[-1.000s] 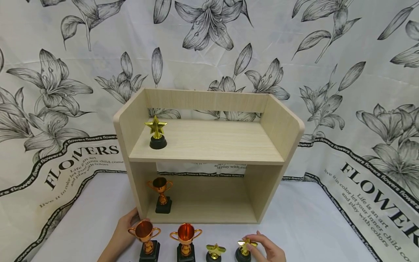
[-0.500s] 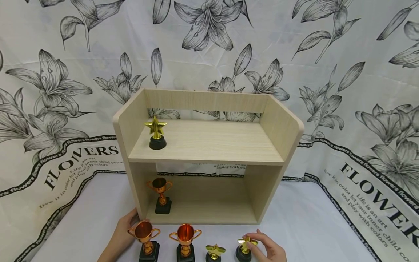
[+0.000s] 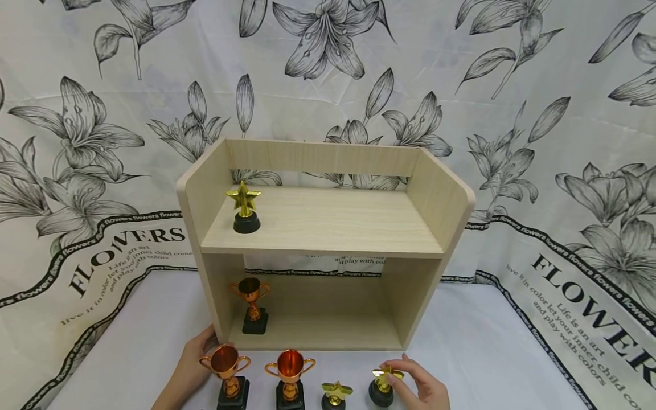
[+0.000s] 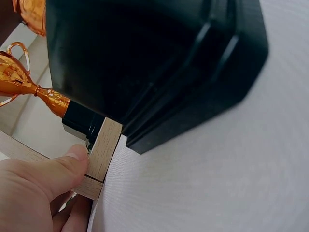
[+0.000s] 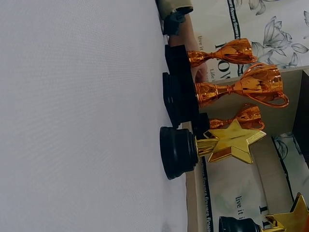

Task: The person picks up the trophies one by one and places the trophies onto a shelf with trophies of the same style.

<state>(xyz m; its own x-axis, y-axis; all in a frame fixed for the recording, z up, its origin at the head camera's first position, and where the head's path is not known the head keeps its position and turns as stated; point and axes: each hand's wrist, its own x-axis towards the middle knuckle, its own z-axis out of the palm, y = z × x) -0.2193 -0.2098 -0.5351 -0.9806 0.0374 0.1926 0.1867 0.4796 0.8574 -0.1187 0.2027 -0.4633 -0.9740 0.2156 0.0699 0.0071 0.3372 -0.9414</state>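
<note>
My left hand (image 3: 193, 359) grips the lower left front edge of the wooden shelf (image 3: 318, 252); in the left wrist view its thumb (image 4: 67, 166) presses the panel. At the front right, my right hand (image 3: 420, 387) pinches a gold star trophy (image 3: 381, 390) by its star, thumb and finger on it. The black round base tilts slightly and appears just off the cloth in the right wrist view. Left of it stands another star trophy (image 3: 336, 396). Two copper cup trophies, the nearer-left one (image 3: 230, 370) and a middle one (image 3: 290, 373), complete the front row.
On the upper shelf board, at left, stands a gold star trophy (image 3: 246, 210). A copper cup trophy (image 3: 254, 307) occupies the lower compartment's left side. White cloth (image 3: 476, 353) covers the table, and a flower-printed curtain (image 3: 512, 114) hangs behind the shelf.
The star trophy in my right hand has risen slightly and tilted, and the hand moved a little with it. My left hand stays on the shelf edge.
</note>
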